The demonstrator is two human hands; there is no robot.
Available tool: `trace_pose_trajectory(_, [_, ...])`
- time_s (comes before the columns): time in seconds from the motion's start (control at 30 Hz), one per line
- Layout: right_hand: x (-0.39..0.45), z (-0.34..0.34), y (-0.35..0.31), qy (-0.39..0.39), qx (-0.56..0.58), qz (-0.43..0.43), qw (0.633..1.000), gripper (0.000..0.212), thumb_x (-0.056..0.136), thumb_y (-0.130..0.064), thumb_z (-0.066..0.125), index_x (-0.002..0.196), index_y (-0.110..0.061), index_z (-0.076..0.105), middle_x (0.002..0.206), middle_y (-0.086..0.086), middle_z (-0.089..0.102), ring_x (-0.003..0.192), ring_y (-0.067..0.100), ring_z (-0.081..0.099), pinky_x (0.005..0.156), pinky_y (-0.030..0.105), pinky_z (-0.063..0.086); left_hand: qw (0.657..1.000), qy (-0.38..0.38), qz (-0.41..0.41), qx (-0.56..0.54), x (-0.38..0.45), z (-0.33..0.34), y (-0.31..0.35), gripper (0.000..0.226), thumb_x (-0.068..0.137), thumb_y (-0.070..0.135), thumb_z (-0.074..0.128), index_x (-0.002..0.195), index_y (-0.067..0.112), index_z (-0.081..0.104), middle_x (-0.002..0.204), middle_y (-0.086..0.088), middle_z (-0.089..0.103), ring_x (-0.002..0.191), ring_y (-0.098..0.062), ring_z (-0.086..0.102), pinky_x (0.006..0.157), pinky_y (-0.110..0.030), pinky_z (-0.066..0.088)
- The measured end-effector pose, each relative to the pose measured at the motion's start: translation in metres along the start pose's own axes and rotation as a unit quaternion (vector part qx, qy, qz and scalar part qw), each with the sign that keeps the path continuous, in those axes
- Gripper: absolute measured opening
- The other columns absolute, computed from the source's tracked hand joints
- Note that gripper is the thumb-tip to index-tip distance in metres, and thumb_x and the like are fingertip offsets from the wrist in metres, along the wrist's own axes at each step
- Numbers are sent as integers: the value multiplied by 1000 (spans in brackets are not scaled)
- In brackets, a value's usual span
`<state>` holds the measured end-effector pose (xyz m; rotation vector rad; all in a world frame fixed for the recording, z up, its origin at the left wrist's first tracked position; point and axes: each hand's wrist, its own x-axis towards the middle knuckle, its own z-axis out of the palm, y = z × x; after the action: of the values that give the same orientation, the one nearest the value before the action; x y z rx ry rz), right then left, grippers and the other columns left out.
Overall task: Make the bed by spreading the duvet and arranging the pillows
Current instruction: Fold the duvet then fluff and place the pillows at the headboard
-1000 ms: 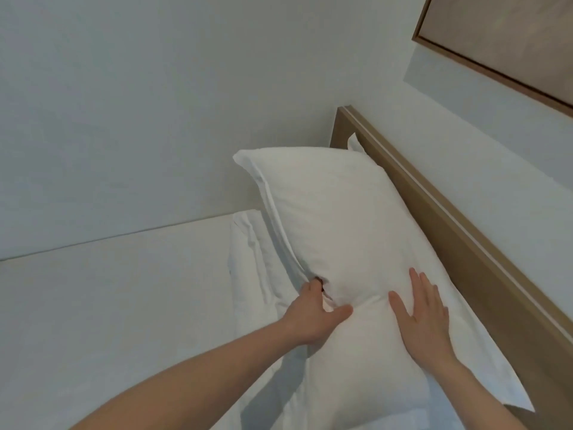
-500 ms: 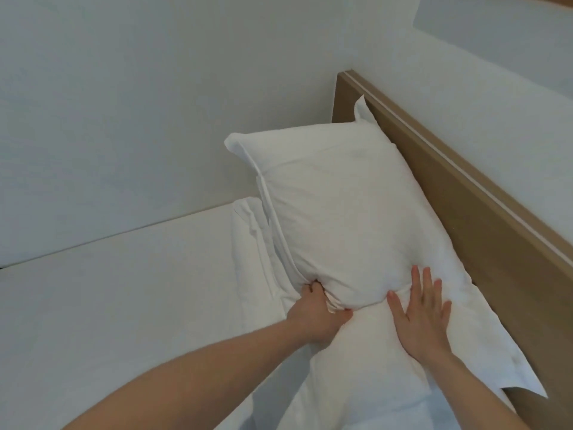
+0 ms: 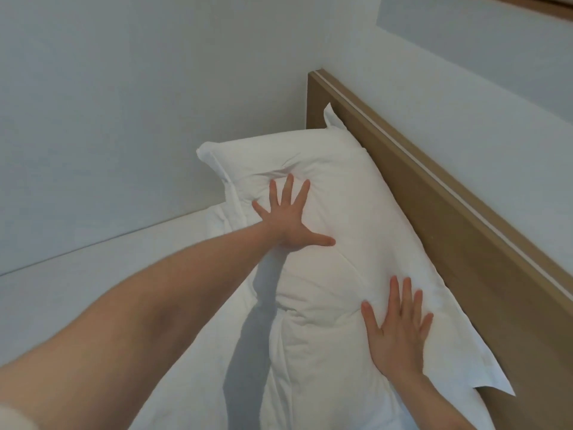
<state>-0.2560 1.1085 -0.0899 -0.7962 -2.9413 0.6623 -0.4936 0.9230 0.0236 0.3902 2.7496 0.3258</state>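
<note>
Left grip [image 3: 290, 221], right grip [image 3: 398, 332] flat, pressing pillow [image 3: 350, 231], probably against headboard [image 3: 449, 231].

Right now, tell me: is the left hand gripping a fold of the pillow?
No. The left hand lies flat with fingers spread on the pillow, pressing it, not pinching.

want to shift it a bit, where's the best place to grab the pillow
Probably pinch the pillow along its flanged seam on the duvet side, coming from the left. That edge is exposed, while the other long edge lies against the headboard. Both the left hand and right hand rest flat on top.
</note>
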Motion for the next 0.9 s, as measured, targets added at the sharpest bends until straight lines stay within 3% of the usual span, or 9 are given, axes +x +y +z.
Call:
trace_pose_trajectory(0.23, [19,17,1,25,21,-14,999,80,95,-75,13,163,-33,3,171,-10,-7,158,19,-8,126,57,5,996,-83,-42,17,40,-14,1,168,22,102,62,145,46,-38,153,12,-49,146,-35,-39,107,-82,-6])
trace_pose_trajectory(0.57, [56,53,17,19,56,-27,998,77,97,-69,17,163,-29,11,171,-11,-4,158,17,-8,126,56,3,996,-60,-45,41,90,24,-7,170,20,104,58,141,43,-44,148,7,-56,140,-42,-45,105,-82,-11])
trace_pose_trajectory(0.7, [65,69,17,34,60,-34,997,75,97,-60,28,162,-23,20,171,-5,8,158,22,1,125,59,9,999,-25,-38,21,98,44,-18,166,26,104,56,145,42,-41,151,8,-53,140,-40,-45,105,-82,-9])
trace_pose_trajectory(0.9, [90,98,17,50,45,-34,997,74,97,-57,30,160,-18,28,170,1,17,157,27,11,124,60,13,999,-4,-41,14,125,70,-33,163,30,104,55,146,41,-39,153,6,-51,140,-40,-46,104,-82,-11])
